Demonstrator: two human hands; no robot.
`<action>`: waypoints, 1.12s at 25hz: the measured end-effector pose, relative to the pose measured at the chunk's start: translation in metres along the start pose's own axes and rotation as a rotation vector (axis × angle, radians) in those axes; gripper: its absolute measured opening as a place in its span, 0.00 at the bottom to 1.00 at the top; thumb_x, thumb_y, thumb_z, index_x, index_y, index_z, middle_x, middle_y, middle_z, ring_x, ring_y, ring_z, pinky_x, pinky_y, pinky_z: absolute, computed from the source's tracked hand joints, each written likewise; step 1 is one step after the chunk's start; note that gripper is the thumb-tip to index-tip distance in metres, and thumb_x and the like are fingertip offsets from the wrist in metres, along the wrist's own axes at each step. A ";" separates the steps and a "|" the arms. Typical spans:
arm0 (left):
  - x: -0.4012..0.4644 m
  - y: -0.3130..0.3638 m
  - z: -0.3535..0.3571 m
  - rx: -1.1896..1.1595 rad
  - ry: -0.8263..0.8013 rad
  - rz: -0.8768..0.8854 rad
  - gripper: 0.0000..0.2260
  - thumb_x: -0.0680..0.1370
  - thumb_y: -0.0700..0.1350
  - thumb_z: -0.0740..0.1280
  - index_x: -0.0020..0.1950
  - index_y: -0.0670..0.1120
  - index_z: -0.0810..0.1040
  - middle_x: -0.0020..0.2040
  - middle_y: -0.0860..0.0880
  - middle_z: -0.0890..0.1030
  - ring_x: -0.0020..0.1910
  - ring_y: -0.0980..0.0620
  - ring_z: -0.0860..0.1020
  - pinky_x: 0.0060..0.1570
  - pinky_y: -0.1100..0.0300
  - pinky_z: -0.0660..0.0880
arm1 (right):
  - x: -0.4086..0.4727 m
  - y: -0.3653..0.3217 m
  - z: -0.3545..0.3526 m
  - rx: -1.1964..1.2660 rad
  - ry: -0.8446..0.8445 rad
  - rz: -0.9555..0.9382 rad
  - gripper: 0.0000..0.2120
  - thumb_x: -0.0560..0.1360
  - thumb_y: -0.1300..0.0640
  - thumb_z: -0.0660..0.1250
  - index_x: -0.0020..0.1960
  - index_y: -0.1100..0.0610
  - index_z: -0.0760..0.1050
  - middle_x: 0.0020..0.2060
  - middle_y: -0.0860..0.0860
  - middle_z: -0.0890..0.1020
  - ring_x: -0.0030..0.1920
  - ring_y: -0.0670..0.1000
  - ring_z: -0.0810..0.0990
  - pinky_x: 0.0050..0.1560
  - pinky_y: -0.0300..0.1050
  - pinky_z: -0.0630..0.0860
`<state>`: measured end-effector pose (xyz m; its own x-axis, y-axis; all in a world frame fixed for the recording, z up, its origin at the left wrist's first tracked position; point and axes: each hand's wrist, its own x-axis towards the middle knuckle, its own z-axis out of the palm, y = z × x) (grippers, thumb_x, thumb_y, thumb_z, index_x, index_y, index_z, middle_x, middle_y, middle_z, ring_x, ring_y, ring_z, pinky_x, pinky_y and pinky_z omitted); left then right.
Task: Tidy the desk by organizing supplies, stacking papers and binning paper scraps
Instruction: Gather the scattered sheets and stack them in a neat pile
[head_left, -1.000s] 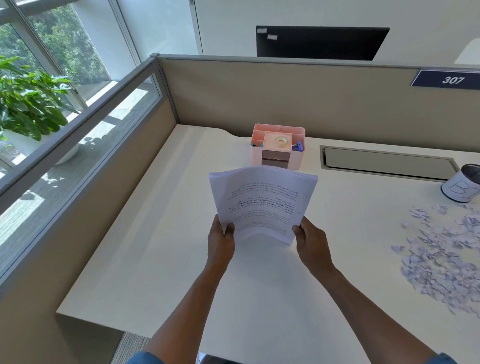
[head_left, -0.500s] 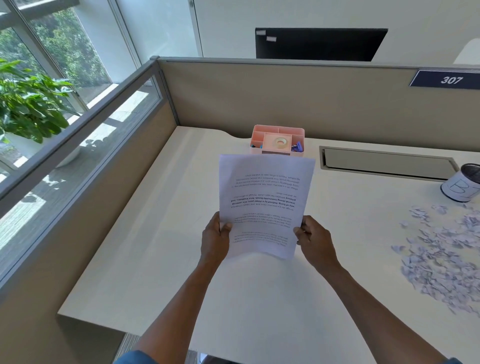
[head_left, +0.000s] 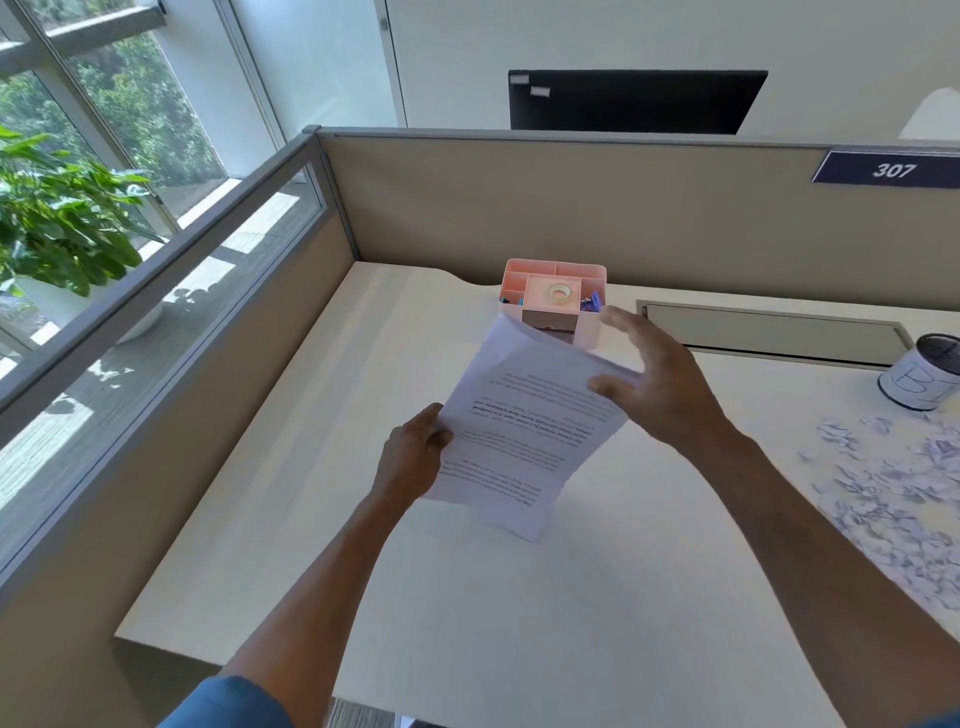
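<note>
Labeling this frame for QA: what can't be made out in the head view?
- Printed white paper stack: text too small and upside down to read; sheet count unclear.
- Pink plastic desk organizer: front hidden by the papers.
- Right hand: motion-blurred; contact with the papers unclear.
- White labelled tin can: cut off by the right edge.
- Torn paper scraps: pile runs off the right edge.

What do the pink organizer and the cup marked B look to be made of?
Pink organizer: apparently moulded plastic, with smooth matte walls and thin, even dividers. Cup marked B: dark wire mesh, probably metal, showing at the rim, with a white sheet, likely paper, wrapped around it and hand-lettered.
</note>
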<state>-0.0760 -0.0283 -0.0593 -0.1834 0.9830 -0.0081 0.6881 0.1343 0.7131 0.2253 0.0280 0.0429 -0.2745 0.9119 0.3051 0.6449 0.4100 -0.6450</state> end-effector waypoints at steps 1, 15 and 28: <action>0.003 0.006 -0.004 0.033 -0.008 0.033 0.09 0.79 0.39 0.63 0.54 0.50 0.78 0.46 0.46 0.83 0.46 0.42 0.77 0.39 0.60 0.72 | 0.006 -0.007 -0.005 -0.022 -0.102 0.020 0.34 0.70 0.54 0.76 0.72 0.48 0.68 0.67 0.44 0.76 0.64 0.45 0.74 0.64 0.44 0.69; -0.012 0.000 -0.015 -0.214 0.349 0.034 0.42 0.73 0.53 0.77 0.81 0.53 0.55 0.80 0.55 0.61 0.76 0.58 0.62 0.72 0.58 0.60 | -0.011 0.016 -0.010 0.253 -0.127 0.331 0.03 0.68 0.49 0.74 0.37 0.41 0.81 0.36 0.45 0.84 0.34 0.47 0.81 0.36 0.42 0.73; -0.021 -0.028 0.027 -0.774 0.103 -0.187 0.09 0.72 0.49 0.74 0.50 0.50 0.83 0.46 0.54 0.87 0.45 0.56 0.85 0.41 0.65 0.79 | -0.071 0.059 0.071 0.529 0.163 0.459 0.05 0.72 0.57 0.75 0.47 0.51 0.82 0.43 0.47 0.86 0.43 0.50 0.85 0.42 0.47 0.82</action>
<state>-0.0728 -0.0496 -0.0984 -0.3375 0.9312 -0.1377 -0.0355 0.1336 0.9904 0.2318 -0.0113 -0.0665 0.0779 0.9970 -0.0039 0.2266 -0.0215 -0.9738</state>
